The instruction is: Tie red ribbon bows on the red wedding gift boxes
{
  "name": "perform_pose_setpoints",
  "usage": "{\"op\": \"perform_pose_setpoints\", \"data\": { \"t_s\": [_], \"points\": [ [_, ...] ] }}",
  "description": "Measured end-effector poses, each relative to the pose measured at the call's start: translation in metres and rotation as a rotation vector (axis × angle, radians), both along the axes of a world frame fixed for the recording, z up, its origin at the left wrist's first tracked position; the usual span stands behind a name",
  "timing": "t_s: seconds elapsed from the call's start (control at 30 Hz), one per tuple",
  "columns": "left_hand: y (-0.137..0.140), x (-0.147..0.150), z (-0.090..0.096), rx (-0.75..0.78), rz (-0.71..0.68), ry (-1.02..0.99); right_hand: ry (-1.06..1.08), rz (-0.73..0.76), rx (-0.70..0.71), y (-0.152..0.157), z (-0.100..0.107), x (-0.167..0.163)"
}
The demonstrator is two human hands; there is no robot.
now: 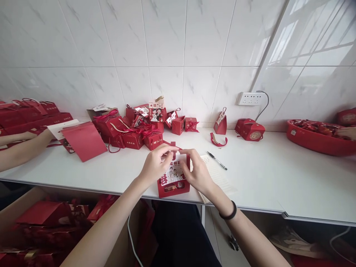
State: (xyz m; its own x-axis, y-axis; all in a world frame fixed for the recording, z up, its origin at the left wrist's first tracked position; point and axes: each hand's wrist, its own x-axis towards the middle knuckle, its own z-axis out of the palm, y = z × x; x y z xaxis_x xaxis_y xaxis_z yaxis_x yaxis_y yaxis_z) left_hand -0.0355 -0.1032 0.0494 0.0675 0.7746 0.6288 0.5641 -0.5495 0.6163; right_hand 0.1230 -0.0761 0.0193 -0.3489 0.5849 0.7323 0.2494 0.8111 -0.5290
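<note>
The box (175, 193) stands near the front edge of the table (258, 178), its white card (174, 173) facing the person and wrapped pieces showing in the window below. Both hands meet over its top, at the ribbon (174, 156). The left hand (155, 163) comes in with thumb and fingers around the ribbon; the right hand (198, 172) curls in opposite, fingertips near the left's. Whether either pinches firmly, I cannot tell. The step in hand looks like tying or closing the top. The next move seems to call for fine fingertip work: keeping the ribbon in line while the box stays upright.

Just beside the box lie paper (215, 178) and a pen (217, 160); farther back, a loose strip (218, 141) and a pile of red boxes (132, 141). Another person's arm (27, 148) reaches in at the left; a red basin (314, 145) sits far right.
</note>
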Motion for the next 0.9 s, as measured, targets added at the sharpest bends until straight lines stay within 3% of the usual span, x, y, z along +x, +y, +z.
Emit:
{"op": "perform_pose_setpoints", "data": {
  "t_s": [0.17,0.37,0.9],
  "points": [
    [-0.003,-0.005,-0.006,0.115,-0.008,0.126,0.122,0.027,-0.179,0.005,0.007,-0.012],
    [-0.001,-0.007,-0.015,0.263,0.058,0.232,0.127,0.022,-0.212,0.010,0.006,-0.018],
    [0.001,-0.007,-0.017,0.184,0.071,0.142,0.098,0.175,-0.168,0.019,-0.001,-0.011]
  ]
}}
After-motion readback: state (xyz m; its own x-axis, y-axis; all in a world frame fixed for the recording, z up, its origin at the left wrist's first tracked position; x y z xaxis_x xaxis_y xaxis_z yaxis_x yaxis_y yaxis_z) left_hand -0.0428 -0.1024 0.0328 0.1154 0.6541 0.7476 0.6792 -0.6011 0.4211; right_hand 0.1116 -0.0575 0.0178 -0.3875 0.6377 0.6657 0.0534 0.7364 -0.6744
